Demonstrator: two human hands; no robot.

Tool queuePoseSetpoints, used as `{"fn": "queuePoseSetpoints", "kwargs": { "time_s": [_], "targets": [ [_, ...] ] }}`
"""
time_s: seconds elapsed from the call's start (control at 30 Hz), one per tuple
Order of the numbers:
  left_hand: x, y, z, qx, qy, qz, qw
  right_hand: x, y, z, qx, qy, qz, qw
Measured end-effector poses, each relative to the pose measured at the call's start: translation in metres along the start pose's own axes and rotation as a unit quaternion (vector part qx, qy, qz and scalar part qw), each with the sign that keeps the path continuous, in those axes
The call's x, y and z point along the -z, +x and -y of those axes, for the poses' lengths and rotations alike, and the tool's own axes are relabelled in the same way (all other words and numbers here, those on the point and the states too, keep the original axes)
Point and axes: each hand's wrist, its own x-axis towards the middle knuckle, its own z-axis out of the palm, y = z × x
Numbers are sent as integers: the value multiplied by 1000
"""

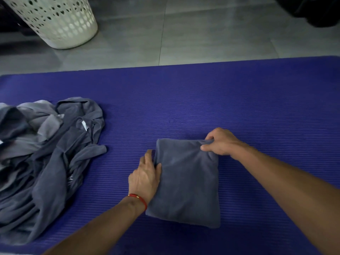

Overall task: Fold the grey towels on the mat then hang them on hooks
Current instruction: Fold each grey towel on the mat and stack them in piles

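A grey towel [187, 183], folded into a compact rectangle, lies on the blue ribbed mat [202, 100] in front of me. My left hand [145, 175], with a red band at the wrist, grips the towel's left edge, thumb on top. My right hand [220, 142] pinches the towel's far right corner between thumb and fingers. A loose heap of unfolded grey towels [47, 162] sits on the mat at the left, apart from both hands.
A white perforated laundry basket [57, 21] stands on the grey tiled floor [202, 34] beyond the mat at the far left. Something dark [316, 10] fills the far right corner. No hooks are in view.
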Motion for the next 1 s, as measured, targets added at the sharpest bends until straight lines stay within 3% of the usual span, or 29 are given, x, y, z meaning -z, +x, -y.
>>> {"fn": "queuePoseSetpoints", "kwargs": {
  "time_s": [0.07,0.1,0.17,0.23,0.3,0.33,0.4,0.47,0.5,0.57,0.63,0.7,0.73,0.8,0.9,1.0],
  "targets": [
    [2,-3,-22,-131,135,-76,979,7,-11,-22,-54,69,-28,996],
    [1,-9,-38,-209,154,-97,961,10,-18,-38,-94,112,-50,988],
    [-8,-28,-75,-329,110,-64,936,14,-42,-71,-180,206,-113,955],
    [-26,-52,-103,-377,61,14,924,13,-71,-106,-232,324,-178,900],
    [-46,-72,-114,-409,92,81,904,7,-104,-137,-253,436,-207,839],
    [-54,-79,-115,-429,126,93,890,3,-123,-147,-267,469,-196,818],
    [-62,-84,-113,-439,194,101,872,-9,-157,-162,-280,491,-138,813],
    [-63,-87,-110,-444,230,93,861,-19,-177,-168,-261,441,-108,852],
    [-64,-88,-108,-451,241,79,856,-22,-180,-172,-235,353,-121,898],
    [-63,-88,-107,-451,239,100,854,-18,-183,-172,-151,38,-142,978],
    [-58,-86,-104,-450,210,115,860,-15,-182,-166,23,-216,-138,966],
    [-53,-81,-102,-454,190,117,863,-13,-169,-164,172,-339,-79,922],
    [-44,-78,-104,-462,181,122,859,-12,-162,-163,199,-382,-38,902],
    [-25,-72,-108,-474,155,144,855,-14,-149,-161,224,-400,-6,888],
    [9,-51,-111,-423,97,342,834,-17,-157,-147,207,-291,8,934],
    [24,-38,-91,-366,-20,409,836,-10,-167,-131,178,-206,55,961]
  ]
}}
